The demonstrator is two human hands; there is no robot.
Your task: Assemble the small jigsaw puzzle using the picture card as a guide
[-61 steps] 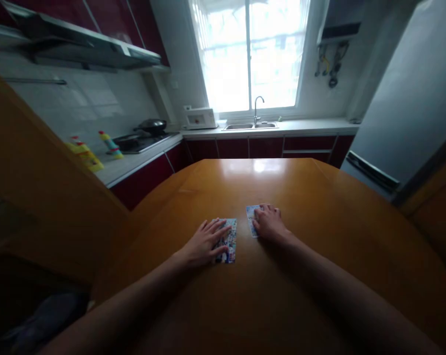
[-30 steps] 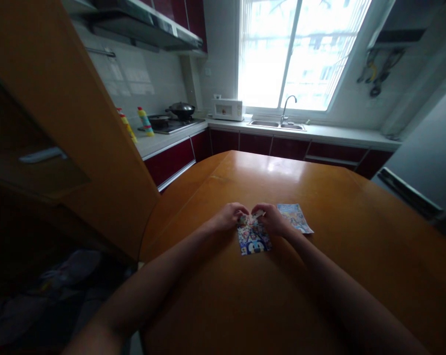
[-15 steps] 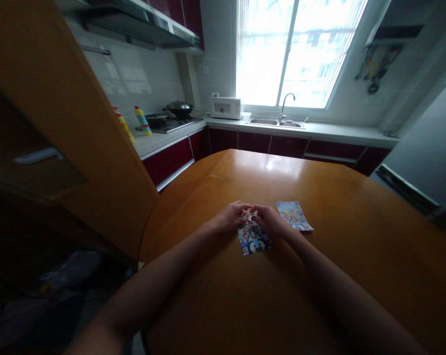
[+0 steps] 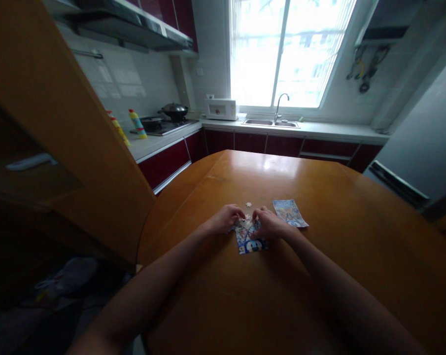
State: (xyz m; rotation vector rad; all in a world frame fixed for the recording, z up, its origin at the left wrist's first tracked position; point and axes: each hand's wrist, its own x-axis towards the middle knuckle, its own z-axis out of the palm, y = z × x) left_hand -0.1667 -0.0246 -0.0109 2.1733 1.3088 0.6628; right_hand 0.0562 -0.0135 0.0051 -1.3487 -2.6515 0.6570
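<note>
A small jigsaw puzzle with a colourful picture lies on the wooden table between my hands. Its lower part is joined, while several pieces at the top sit loose and pale. One single puzzle piece lies apart, just beyond the puzzle. My left hand has its fingers curled closed on pieces at the upper left edge. From the right, my right hand grips the puzzle's upper right side with bent fingers and thumb. Both hands partly hide the pieces under the fingertips.
A printed picture sheet lies right of my right hand on the round-edged table. A wooden cabinet stands at the left. Beyond are a counter with a sink, a microwave and a wok.
My hands have moved apart a little. Pieces at the top of the puzzle now show loose, and one lies separate beyond it. The camera view has shifted slightly.
</note>
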